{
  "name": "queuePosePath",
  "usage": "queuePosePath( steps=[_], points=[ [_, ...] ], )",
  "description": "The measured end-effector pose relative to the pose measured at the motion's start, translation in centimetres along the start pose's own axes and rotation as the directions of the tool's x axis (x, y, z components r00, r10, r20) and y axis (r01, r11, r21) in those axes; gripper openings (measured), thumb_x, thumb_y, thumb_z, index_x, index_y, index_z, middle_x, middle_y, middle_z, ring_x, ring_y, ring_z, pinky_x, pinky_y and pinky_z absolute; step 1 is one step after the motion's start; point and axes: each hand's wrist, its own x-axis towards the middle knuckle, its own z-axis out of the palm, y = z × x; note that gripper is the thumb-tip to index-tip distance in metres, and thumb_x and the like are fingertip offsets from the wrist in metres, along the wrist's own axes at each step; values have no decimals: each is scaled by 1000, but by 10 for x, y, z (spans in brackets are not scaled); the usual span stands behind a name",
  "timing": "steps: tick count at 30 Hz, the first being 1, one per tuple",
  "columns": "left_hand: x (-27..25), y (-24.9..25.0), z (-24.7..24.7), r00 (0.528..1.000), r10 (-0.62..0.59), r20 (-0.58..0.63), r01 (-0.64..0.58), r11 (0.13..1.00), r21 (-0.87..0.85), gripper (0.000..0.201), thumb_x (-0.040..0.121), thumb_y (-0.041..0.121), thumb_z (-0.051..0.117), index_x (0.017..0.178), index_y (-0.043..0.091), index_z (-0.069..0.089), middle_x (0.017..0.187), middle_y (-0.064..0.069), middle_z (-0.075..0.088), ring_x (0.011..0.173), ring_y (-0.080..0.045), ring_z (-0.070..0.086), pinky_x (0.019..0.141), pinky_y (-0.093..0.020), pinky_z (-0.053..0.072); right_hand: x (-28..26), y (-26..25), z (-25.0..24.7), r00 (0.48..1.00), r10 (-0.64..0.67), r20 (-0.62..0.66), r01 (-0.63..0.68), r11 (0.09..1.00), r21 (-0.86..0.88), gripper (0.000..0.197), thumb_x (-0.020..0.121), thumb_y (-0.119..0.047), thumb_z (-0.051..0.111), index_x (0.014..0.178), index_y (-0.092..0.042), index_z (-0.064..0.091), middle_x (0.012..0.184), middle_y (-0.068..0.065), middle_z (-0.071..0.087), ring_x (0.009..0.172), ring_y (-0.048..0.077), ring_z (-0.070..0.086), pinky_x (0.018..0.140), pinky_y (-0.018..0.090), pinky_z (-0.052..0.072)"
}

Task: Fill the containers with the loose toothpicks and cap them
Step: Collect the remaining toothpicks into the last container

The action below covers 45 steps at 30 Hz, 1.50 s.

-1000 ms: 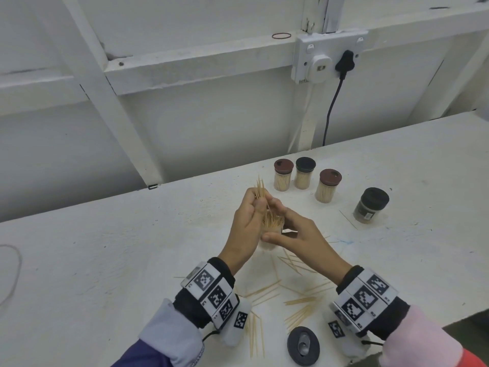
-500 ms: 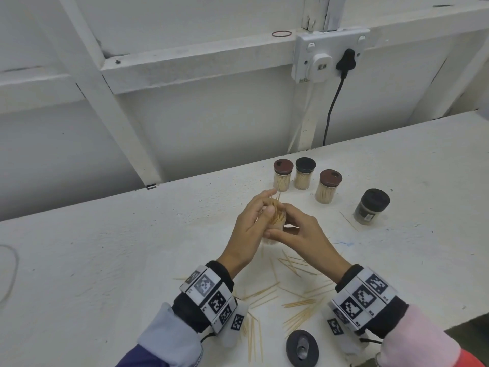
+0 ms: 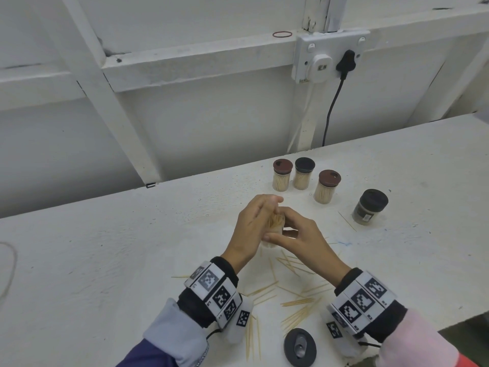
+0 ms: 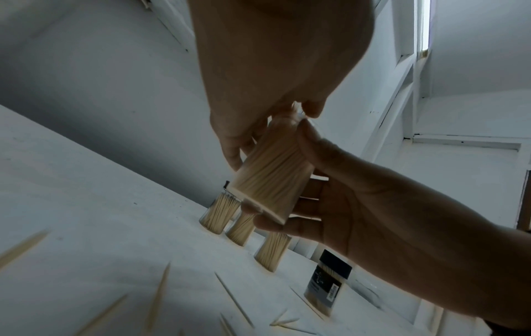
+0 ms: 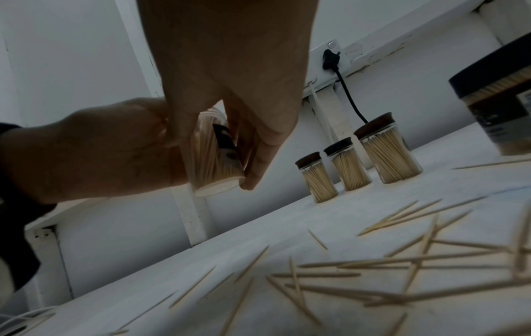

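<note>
A clear toothpick container (image 3: 274,229), uncapped and packed with toothpicks, is held tilted a little above the white table (image 3: 105,260). My right hand (image 3: 288,234) grips its body from the right, thumb on one side and fingers beneath, as the left wrist view shows on the container (image 4: 273,177). My left hand (image 3: 260,213) curls round its mouth, over the toothpick tips. Loose toothpicks (image 3: 299,300) lie scattered on the table below my wrists. A black cap (image 3: 299,347) lies at the near edge.
Three small capped jars of toothpicks (image 3: 304,172) stand in a row behind my hands. A wider dark-lidded jar (image 3: 370,206) stands to their right. A wall socket with a black cable (image 3: 330,109) is behind them. The table's edge runs close at the front right.
The bundle of toothpicks that stuck up from my left hand has gone down into the container. My left hand has lowered onto its mouth. The right hand has kept its grip.
</note>
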Motion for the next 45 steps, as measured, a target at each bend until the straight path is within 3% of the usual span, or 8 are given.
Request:
queuePosePath(
  steps=[6,13,17,23,30,34,37,45],
  points=[
    [2,-8,-3,994,109,20,-110,989,98,31,103,30,38,109,23,67,125,6,58,123,-7,51,107,-39,43,1,-2,1,1000,-24,-15,25,1000,9,36,80,-20,77,113,-21,62,95,-10,70,94,11,67,85,26,56],
    [6,-8,-18,989,-20,149,-34,935,353,47,90,65,36,137,58,39,154,28,23,141,3,22,115,-43,26,3,-6,1,999,-34,-19,35,999,15,45,74,-33,79,114,-21,63,102,-7,70,99,11,66,90,28,54],
    [5,6,-23,990,-88,114,60,971,231,46,98,56,30,139,44,47,152,18,34,138,4,28,109,-22,23,3,-6,5,1000,-5,1,5,1000,22,45,74,-24,81,115,-20,62,101,-6,70,98,9,67,89,25,54],
    [-3,3,-29,992,-85,97,67,981,183,53,100,39,44,151,34,29,148,16,36,127,7,39,101,-16,37,5,-13,13,1000,-18,9,18,999,45,44,76,-18,81,116,-20,63,104,-6,70,100,9,66,91,24,52],
    [-21,5,-42,983,-143,111,136,988,69,77,81,70,53,146,32,35,147,14,41,133,1,41,110,-26,39,11,-19,17,1000,1,-16,1,997,83,37,82,-20,76,115,-22,62,107,-5,68,101,12,65,82,22,54],
    [-33,-4,-48,971,-134,196,99,978,181,89,78,44,77,150,35,25,149,15,39,134,3,39,108,-18,37,10,-19,21,996,72,-57,-66,993,97,40,78,-36,78,114,-27,64,115,-4,64,105,10,63,87,26,52],
    [-38,-7,-49,982,-119,145,86,973,213,99,74,26,84,152,32,22,149,16,38,132,4,40,106,-14,36,8,-24,17,996,85,7,-85,996,36,37,76,-17,81,110,-24,67,109,-5,66,101,7,63,84,22,52],
    [-56,-15,-46,994,-99,55,75,941,330,92,74,36,83,149,30,30,147,15,42,133,1,40,113,-35,36,8,-40,12,993,25,112,0,976,-219,40,70,-13,79,107,-24,68,105,-10,67,97,6,61,76,19,55]
  ],
)
